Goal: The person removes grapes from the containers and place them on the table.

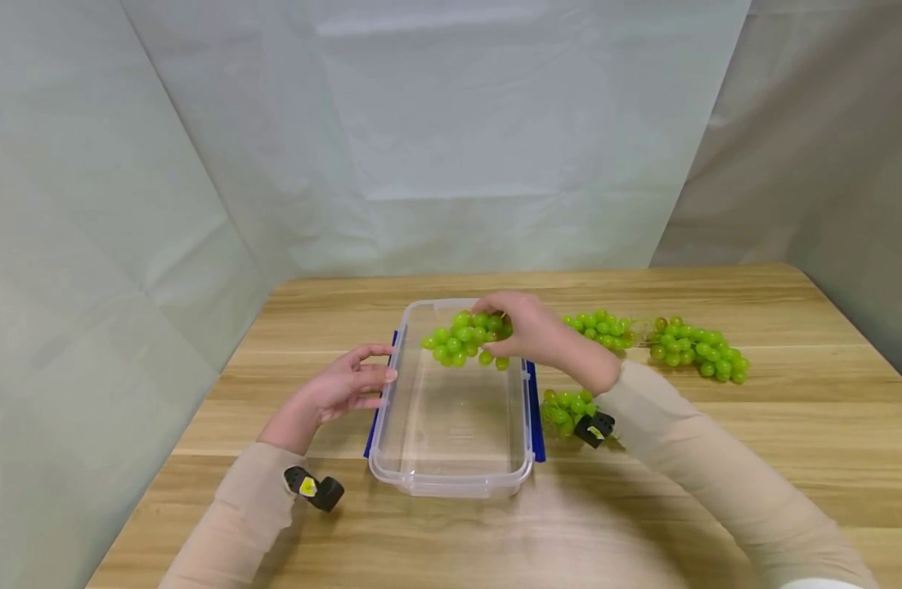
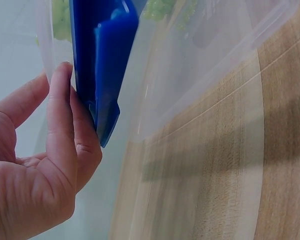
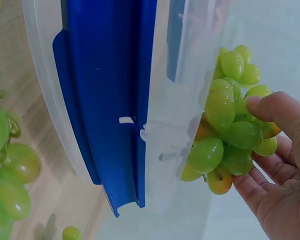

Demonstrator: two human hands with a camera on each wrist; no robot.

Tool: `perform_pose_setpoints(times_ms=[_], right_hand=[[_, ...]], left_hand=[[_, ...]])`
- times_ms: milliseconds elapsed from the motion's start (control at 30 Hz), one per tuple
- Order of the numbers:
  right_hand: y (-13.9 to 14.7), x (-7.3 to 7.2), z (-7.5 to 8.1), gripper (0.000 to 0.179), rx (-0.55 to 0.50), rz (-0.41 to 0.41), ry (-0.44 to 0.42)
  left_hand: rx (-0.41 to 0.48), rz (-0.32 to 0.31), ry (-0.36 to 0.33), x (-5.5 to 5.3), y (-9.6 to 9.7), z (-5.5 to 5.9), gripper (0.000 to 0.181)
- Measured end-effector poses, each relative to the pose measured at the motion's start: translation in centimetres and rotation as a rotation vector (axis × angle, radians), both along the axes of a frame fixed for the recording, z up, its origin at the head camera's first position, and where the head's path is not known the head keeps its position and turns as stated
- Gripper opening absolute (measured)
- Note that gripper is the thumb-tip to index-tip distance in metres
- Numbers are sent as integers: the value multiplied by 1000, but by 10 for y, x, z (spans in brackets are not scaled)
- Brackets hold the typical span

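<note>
A clear plastic container with blue side latches stands on the table without a lid on it. My left hand holds its left rim, the thumb at the edge and the fingers outside beside the blue latch. Above the container's far right part, my right hand grips a bunch of green grapes. In the right wrist view, the thumb and fingers hold these grapes from one side, beyond the container's wall.
Right of the container lie more green grapes: one bunch close by the right latch, another behind the right wrist, and a third farther right. The wooden table meets pale sheeting at the back and sides.
</note>
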State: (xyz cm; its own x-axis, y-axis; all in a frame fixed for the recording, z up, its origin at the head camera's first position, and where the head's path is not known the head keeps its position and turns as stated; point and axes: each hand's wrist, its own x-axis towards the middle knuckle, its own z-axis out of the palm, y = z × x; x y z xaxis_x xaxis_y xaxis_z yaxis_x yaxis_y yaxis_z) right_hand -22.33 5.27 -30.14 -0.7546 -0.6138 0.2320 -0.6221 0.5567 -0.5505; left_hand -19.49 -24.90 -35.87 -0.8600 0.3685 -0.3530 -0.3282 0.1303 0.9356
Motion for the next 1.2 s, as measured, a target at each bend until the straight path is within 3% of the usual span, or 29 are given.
perform_pose_setpoints(times_ms=[567, 833, 1200], right_hand=[[19, -1, 7, 47, -96, -15, -1], [31, -2, 9, 49, -130, -69, -16], [49, -1, 2, 47, -158, -90, 21]], left_hand=[[-7, 4, 11, -1, -4, 0, 58], [3, 2, 13, -2, -4, -1, 56], [-11, 5, 13, -2, -4, 0, 58]])
